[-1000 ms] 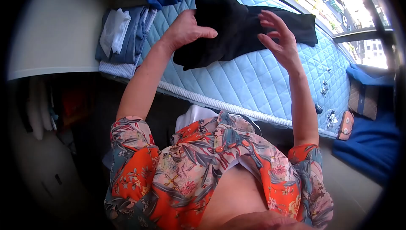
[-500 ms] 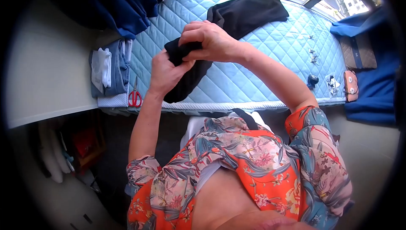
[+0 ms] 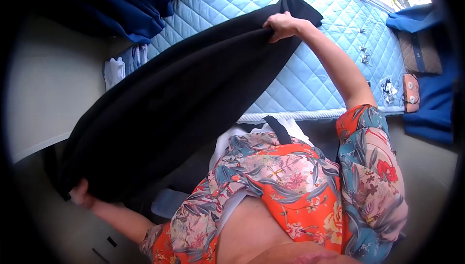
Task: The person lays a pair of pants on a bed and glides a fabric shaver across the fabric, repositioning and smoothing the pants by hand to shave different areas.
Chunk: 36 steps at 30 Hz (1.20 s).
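Note:
A long black garment (image 3: 169, 99) is stretched diagonally from the lower left to the upper right. My left hand (image 3: 82, 196) grips its lower left end, low beside the bed, with some fingers hidden by the cloth. My right hand (image 3: 282, 26) is closed on the cloth near its other end. Beyond that hand, a bunched part of the garment lies on the light blue quilted cover (image 3: 281, 89). The middle of the cloth hangs over the cover's left side and front edge.
Folded blue clothes (image 3: 133, 59) and a white item (image 3: 115, 71) lie at the left. Small metal clips (image 3: 364, 56), a black-and-white item (image 3: 388, 91), a pink pouch (image 3: 411, 93) and a brown quilted bag (image 3: 420, 53) are at the right. Blue curtains (image 3: 126, 2) hang on both sides.
My hands were together on the bunched garment and have moved far apart, left hand down and left, right hand to the right. The black cloth is spread out and covers the red scissors.

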Available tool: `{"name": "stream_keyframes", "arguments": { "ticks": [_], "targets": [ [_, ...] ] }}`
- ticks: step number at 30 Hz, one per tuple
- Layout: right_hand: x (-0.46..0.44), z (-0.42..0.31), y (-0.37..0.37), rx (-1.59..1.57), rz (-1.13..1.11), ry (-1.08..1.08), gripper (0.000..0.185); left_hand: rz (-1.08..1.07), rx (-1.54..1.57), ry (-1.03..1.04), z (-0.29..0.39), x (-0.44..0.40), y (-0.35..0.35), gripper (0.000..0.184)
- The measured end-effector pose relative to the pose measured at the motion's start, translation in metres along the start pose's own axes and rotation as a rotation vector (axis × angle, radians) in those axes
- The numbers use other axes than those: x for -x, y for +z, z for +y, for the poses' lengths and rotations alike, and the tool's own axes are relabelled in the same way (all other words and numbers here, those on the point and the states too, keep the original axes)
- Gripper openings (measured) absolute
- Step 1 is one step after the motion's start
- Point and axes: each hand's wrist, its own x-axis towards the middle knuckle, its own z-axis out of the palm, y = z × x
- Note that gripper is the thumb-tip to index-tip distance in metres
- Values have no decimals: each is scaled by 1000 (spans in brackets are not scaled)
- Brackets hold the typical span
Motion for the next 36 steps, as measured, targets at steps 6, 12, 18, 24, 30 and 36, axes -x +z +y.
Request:
{"name": "stream_keyframes", "arguments": {
  "ticks": [6, 12, 18, 24, 30, 36],
  "targets": [
    [-38, 39, 136, 214, -10, 109, 30, 299, 105, -576, -42, 82, -35, 50],
    [-56, 43, 103, 327, 194, 144, 27, 553, 117, -928, -116, 182, -48, 48],
    [-69, 67, 16, 358, 139, 277, 24, 691, 198, -1025, -133, 214, -57, 46],
    [-90, 103, 25, 336, 150, 217, 32, 692, 206, -1028, -127, 214, -59, 48],
    [-80, 93, 12, 450, 8, 255, 36, 718, 182, -1005, -131, 199, -52, 54],
    [-11, 170, -19, 386, 150, 247, 29, 722, 285, -906, -151, 197, -85, 48]
  ]
}}
